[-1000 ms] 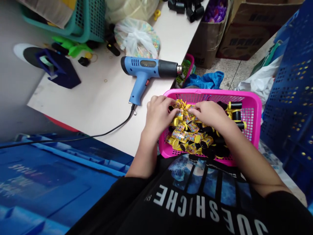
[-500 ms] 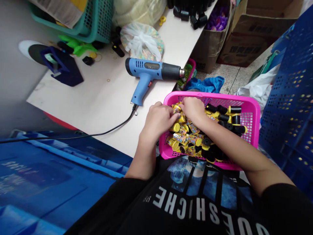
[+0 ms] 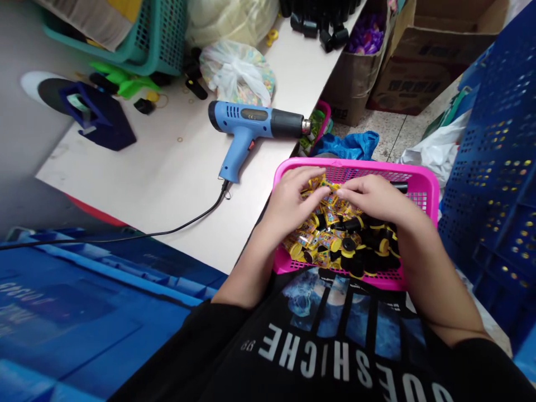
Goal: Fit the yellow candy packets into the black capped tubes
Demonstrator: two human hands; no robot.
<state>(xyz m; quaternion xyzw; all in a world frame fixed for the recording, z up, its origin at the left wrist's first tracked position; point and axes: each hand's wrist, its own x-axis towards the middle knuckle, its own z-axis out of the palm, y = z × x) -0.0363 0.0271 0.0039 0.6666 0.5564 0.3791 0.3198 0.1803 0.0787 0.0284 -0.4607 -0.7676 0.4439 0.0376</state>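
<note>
Over wrapped tubes [image 3: 329,241] in the pink basket [image 3: 431,187], the left hand [image 3: 293,196] holds thumb and fingers apart, the right hand [image 3: 374,196] bunches its fingertips, grip unclear, and light touches should best spare the wrappers [image 3: 330,216].

Left hand [image 3: 288,201], right hand [image 3: 377,196] near each other, thumbs [image 3: 319,196] inward; forearms [image 3: 251,273] bare, converging.

Head cam looks fwd & down from close above both hands [image 3: 288,202].
</note>
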